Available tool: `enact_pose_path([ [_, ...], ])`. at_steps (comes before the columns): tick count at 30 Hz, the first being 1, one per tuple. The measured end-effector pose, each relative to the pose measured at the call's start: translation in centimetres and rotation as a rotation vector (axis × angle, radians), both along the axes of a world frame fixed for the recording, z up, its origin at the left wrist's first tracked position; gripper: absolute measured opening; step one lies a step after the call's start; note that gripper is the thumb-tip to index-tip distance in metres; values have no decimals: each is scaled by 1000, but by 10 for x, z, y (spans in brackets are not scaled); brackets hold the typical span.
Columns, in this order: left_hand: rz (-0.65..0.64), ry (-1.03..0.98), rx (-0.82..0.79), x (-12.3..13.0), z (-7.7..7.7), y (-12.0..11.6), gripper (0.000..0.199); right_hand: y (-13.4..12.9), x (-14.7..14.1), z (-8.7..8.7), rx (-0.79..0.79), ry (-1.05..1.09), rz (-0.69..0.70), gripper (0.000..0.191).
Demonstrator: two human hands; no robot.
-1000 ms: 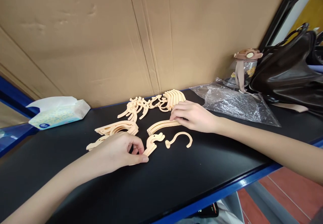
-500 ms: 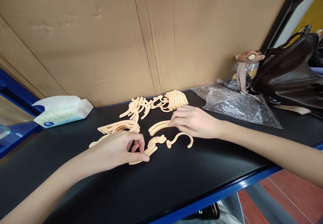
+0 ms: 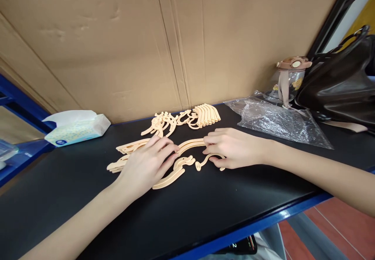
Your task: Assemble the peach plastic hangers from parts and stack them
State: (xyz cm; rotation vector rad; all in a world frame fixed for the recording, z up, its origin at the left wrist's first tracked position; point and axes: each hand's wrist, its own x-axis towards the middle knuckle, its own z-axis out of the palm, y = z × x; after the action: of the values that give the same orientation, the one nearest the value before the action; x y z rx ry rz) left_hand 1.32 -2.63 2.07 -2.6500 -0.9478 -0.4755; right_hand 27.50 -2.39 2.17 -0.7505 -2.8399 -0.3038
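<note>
A curved beige hanger arm (image 3: 191, 144) lies between my two hands. At its left end are the fingertips of my left hand (image 3: 148, 160), closed in a pinch. My right hand (image 3: 234, 148) has its fingers closed over the right end, hiding it. Under my right hand's lower fingers runs a beige hanger hook (image 3: 207, 159), partly covered. Just right of my left hand sit a short piece with rounded ends (image 3: 184, 161) and another curved hanger arm (image 3: 169, 180). Stacked hanger arms (image 3: 131, 146) are partly hidden behind my left hand.
Towards the cardboard wall (image 3: 117, 49) lie a heap of hanger hooks (image 3: 162, 122) and a row of hanger arms (image 3: 207, 114). A tissue pack (image 3: 77, 129) stands left. At right are a clear plastic bag (image 3: 272, 119), a bottle (image 3: 293, 76) and a dark bag (image 3: 336, 84).
My left hand has left the near curved arm and moved up and right to the far one's left end. My right hand has shifted slightly lower, now over part of the hook.
</note>
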Motion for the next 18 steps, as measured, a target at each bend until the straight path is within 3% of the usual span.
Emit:
enact_pose_path([
  [4, -79, 26, 102, 0, -3, 5, 24, -2, -1, 4, 33, -86, -19, 22],
  [9, -65, -6, 69, 0, -2, 8, 30, -3, -2, 7, -57, -24, -53, 12],
  [13, -47, 5, 12, 1, 0, 7, 32, 0, 1, 6, -23, 170, -106, 6],
  [16, -24, 32, -12, 1, 1, 7, 33, 4, 3, 4, 87, 357, -277, 10],
  [18, -16, 39, -15, 2, 1, 7, 32, 8, 4, 2, 6, 500, -338, 9],
])
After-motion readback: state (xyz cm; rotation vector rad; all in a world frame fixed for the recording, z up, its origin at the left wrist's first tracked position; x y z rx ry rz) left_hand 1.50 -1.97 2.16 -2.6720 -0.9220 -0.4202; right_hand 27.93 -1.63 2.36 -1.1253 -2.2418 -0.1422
